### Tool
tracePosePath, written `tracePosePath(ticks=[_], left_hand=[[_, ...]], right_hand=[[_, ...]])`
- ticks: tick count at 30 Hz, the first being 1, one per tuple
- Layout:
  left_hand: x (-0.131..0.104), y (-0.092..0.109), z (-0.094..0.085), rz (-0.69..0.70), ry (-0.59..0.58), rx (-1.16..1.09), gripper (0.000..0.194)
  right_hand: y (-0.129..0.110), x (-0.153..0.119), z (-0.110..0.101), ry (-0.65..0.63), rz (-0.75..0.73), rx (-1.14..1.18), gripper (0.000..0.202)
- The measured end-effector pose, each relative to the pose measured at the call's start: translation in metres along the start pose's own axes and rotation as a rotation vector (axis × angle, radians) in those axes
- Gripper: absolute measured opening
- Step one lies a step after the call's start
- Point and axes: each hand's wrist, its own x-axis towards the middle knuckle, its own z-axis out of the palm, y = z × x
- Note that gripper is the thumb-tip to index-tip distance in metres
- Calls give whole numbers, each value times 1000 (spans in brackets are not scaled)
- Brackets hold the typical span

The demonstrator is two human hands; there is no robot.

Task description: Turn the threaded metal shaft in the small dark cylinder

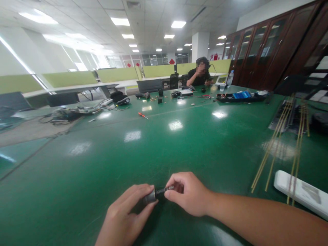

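Note:
My left hand (128,210) is closed round a dark grey metal cylinder (151,197), which lies on its side between fingers and thumb. A thin dark shaft (161,191) sticks out of the cylinder's right end. Pinched on the far part of that shaft are the thumb and forefinger of my right hand (188,194). Its tip looks ridged, but it is too small to make out. Both hands are low over the green tabletop (143,150), close to its near side. My left palm hides the cylinder's other end.
A red-handled screwdriver (141,114) lies farther off. Thin yellow sticks (271,147) and a white oblong case (302,191) are at the right. Wires and boards (66,114) sit left; a black tray (241,97) stands at the back. A person (198,77) sits across the table.

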Motion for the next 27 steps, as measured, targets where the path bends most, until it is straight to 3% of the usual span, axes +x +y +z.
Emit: tracePosePath(ticks=[27], left_hand=[[3,1,-2,-20,-6,-25,18]], right_hand=[[-2,-1,-1,14,22,-16,6]])
